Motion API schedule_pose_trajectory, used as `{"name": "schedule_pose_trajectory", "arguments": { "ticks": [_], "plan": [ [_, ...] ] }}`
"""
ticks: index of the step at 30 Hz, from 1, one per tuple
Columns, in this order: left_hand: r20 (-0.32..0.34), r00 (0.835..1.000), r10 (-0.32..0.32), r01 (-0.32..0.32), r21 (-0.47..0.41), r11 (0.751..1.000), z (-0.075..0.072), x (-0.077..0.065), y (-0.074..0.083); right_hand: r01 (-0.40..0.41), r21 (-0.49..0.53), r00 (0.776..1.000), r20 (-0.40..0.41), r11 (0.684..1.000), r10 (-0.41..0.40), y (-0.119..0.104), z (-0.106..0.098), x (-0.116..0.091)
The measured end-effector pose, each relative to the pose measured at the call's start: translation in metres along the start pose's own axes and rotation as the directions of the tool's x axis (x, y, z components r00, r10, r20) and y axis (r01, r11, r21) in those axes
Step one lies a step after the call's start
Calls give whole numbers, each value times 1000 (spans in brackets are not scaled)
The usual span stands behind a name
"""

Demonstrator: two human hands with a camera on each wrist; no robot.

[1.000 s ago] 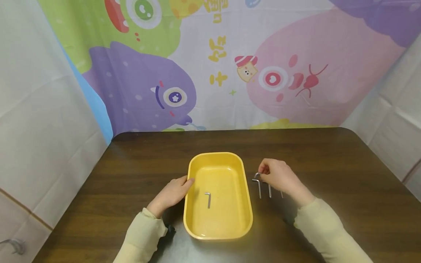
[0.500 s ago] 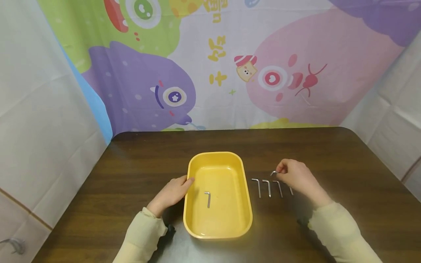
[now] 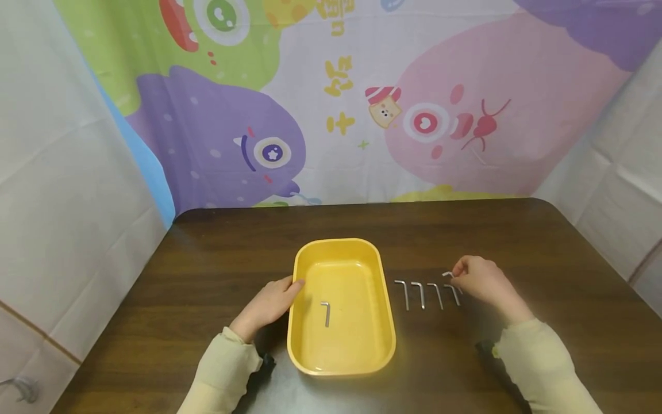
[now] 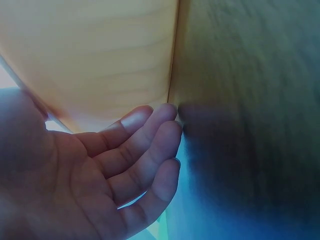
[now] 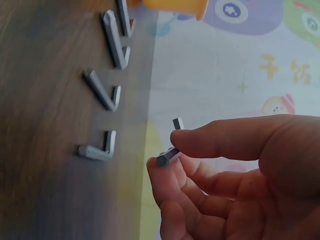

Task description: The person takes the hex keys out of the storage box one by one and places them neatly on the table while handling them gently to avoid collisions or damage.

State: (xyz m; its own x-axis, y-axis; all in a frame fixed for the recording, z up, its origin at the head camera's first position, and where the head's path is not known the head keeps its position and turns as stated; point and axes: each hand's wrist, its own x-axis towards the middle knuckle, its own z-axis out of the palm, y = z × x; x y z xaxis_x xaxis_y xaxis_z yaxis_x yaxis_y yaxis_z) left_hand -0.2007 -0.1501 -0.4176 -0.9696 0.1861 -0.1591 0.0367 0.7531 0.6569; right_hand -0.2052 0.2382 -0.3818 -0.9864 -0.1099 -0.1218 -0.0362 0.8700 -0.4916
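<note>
My left hand [image 3: 269, 302] holds the left side of a yellow tray [image 3: 354, 316], thumb over the rim and fingers along the outer wall. One silver hex key [image 3: 328, 315] lies inside the tray. Between thumb and fingertips, my right hand [image 3: 483, 283] pinches another hex key [image 5: 170, 157], its short bent end showing beside the thumb. That hand is just above the right end of a row of several hex keys [image 3: 422, 296] on the table. The nearest one in the row [image 5: 100, 152] shows in the right wrist view, apart from the fingers.
The dark wooden table [image 3: 238, 241] carries the tray and the row, which lies right of the tray. Behind its far edge hangs a curtain [image 3: 341, 167] with cartoon figures. Pale walls [image 3: 620, 190] flank the table.
My right hand has moved right along the row, carrying the pinched hex key, and more of the lying keys now show. My left hand and the tray stay in place.
</note>
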Motion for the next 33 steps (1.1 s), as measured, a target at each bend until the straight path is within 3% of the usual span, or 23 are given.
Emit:
{"name": "schedule_pose_trajectory", "arguments": {
  "ticks": [15, 26, 33],
  "plan": [
    [13, 1000, -1, 1, -5, 1000, -1, -3, -1, -105, 5, 989, 102, 994, 104, 18, 1, 2],
    [11, 1000, 1, -1, -19, 1000, 0, -3, 0, -85, -58, 991, 95, 995, 90, 26, 4, 3],
    [2, 1000, 6, -6, -15, 1000, -1, -2, 1, -103, -47, 990, 90, 994, 107, 29, 4, 5]
  ]
}}
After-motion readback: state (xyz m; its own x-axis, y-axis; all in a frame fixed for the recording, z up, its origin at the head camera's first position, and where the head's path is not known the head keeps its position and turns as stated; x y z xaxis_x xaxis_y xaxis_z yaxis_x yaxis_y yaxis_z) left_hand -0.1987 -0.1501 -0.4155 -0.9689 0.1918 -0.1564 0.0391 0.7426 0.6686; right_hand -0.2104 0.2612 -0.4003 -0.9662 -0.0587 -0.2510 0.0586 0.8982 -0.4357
